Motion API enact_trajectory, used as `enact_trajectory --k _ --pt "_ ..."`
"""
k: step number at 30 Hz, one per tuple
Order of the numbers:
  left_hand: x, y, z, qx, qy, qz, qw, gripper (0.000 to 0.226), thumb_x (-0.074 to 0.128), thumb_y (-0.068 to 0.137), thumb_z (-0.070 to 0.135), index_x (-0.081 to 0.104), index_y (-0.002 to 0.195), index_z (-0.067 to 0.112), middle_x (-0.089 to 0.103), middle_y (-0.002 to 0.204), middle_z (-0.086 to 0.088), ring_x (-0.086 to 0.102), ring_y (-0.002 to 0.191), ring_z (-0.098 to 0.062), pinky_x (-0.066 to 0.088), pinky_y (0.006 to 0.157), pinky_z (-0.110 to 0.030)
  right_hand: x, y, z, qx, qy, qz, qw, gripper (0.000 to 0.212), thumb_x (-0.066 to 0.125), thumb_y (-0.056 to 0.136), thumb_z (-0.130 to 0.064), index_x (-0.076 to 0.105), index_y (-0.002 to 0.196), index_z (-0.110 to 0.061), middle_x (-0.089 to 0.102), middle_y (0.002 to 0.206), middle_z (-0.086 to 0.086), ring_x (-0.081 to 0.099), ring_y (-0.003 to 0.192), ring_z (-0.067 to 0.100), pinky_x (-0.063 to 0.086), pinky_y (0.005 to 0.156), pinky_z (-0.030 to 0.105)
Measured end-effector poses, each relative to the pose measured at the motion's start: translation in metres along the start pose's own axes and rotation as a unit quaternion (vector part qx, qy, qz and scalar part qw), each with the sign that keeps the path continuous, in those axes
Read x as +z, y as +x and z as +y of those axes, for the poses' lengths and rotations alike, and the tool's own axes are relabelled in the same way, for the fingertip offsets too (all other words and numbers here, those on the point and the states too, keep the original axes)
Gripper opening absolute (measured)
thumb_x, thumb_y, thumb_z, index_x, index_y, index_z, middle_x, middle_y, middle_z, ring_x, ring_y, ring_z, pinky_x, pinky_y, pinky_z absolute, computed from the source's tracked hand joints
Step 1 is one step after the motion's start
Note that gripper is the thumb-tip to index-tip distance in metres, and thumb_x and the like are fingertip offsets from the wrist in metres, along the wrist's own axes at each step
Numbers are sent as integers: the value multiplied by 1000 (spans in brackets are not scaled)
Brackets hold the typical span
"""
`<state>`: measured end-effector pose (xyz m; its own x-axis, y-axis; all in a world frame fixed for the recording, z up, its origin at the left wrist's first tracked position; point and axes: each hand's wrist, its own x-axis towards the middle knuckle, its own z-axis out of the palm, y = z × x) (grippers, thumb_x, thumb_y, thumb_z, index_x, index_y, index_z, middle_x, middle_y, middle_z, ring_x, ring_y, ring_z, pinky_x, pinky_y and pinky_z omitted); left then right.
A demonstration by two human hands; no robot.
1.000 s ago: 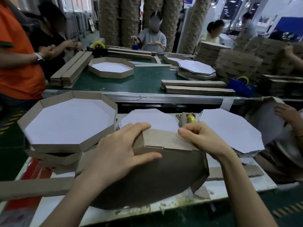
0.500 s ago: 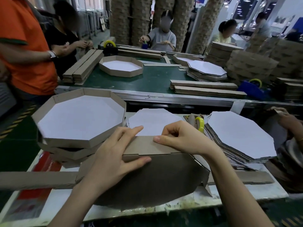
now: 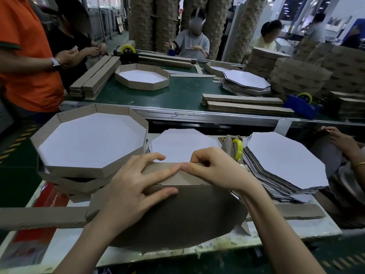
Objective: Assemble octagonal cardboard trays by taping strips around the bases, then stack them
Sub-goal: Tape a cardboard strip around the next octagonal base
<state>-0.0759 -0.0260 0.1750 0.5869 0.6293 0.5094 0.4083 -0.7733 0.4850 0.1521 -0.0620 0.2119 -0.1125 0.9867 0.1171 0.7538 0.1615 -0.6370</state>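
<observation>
Sideways runs the strip (image 3: 183, 176) atop upended base (image 3: 187, 214).

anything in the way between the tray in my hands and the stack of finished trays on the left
Nothing visible does. The half-built tray under the left hand and right hand sits right beside the stack of finished trays; a loose cardboard strip lies flat, lower than that path.

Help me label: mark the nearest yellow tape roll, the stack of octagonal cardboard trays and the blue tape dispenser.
Nearest yellow tape roll (image 3: 239, 148): head view, rim.
Stack of octagonal cardboard trays (image 3: 79, 172): head view, top tray's wall.
Blue tape dispenser (image 3: 296, 105): head view, body.
</observation>
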Motion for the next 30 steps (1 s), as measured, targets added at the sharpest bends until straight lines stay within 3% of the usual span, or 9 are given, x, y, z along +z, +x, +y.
enact_trajectory --k 5,9,11,13,16,19,23,27,30 --pt "4 4 7 21 0 3 1000 34 51 86 55 66 115 45 60 126 10 52 119 -17 45 93 -46 0 -2 6 11 10 -14 1000 43 61 94 -45 46 61 -21 39 56 -10 34 54 5 29 54 23" --pt "6 11 14 5 -23 -2 1000 32 50 86 55 69 110 46 62 122 12 53 117 -16 45 93 -45 -3 -1 9 24 30 -9 999 34 62 95 -40 60 69 -17 53 63 -4 45 60 4 37 58 22" --pt "7 17 15 -2 -46 -3 999 32 51 85 56 70 107 45 62 121 13 52 117 -14 45 93 -45 -10 1 19 59 101 52 992 26 62 95 -34 68 80 -14 63 70 -5 54 68 3 45 63 19" --pt "9 21 14 -15 -69 -4 998 30 54 83 57 70 105 46 61 121 15 50 117 -10 44 96 -44 -20 9 44 133 194 181 955 21 60 97 -27 69 86 -13 66 76 -8 59 75 4 53 64 17" --pt "11 27 13 -27 -83 -4 996 23 62 81 50 71 102 48 61 120 18 49 116 -8 44 98 -42 -32 24 110 298 282 315 856 16 54 97 -16 66 95 -5 60 91 10 58 83 19 54 52 21" --pt "15 33 15 -34 -82 -15 996 20 64 82 51 70 101 51 61 119 21 49 115 -6 43 98 -41 -25 24 187 455 267 286 800 22 53 95 -17 60 109 -1 59 93 14 59 75 26 52 52 29" --pt "23 45 23 -40 -66 -45 996 23 58 82 58 67 103 54 58 121 23 46 116 -5 43 98 -42 -16 18 262 536 203 206 793 33 58 91 -5 55 122 7 62 117 24 64 105 38 54 92 51" --pt "33 59 32 -49 -44 -68 996 24 54 79 62 65 101 61 54 122 29 43 118 1 42 98 -39 -14 20 303 552 226 173 784 32 65 90 -5 57 119 7 65 114 24 66 98 35 60 77 48" --pt "40 68 35 -52 -37 -63 996 23 57 79 61 65 100 60 56 122 28 45 117 -2 43 97 -42 -19 27 320 555 184 162 795 27 59 94 -6 58 116 9 65 111 27 66 101 36 55 89 54"
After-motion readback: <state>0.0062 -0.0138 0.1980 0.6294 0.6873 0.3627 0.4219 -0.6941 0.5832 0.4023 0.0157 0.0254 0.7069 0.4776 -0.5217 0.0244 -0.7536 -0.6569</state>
